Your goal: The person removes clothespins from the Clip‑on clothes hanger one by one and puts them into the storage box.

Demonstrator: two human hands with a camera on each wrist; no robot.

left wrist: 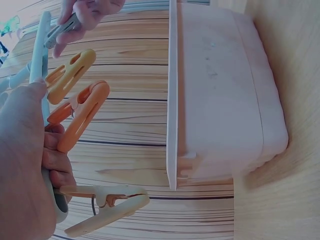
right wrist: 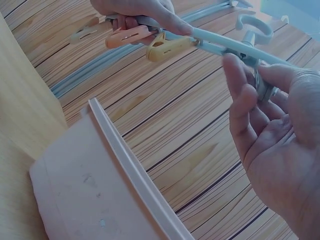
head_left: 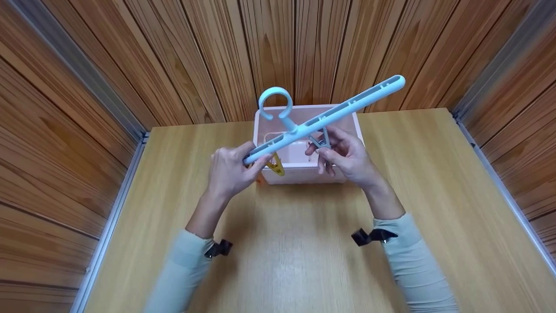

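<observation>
A light blue hanger [head_left: 299,129] with a round hook is held up at a slant over the bin. My left hand [head_left: 228,171] grips its lower left end, thumb along the bar. Just right of the hook, my right hand [head_left: 349,158] pinches a grey clothespin [head_left: 321,141] against the bar's underside. A yellow clothespin [head_left: 276,166] hangs from the bar beside the left thumb. In the left wrist view an orange clothespin [left wrist: 82,117] and a cream clothespin [left wrist: 110,215] also hang by the left fingers, which partly hide where they attach.
Below and behind the hanger stands a pale pink bin [head_left: 304,165] on the wooden table [head_left: 286,243], near its back edge. Wood-plank walls [head_left: 278,52] close off the back and both sides, with metal rails along the side edges.
</observation>
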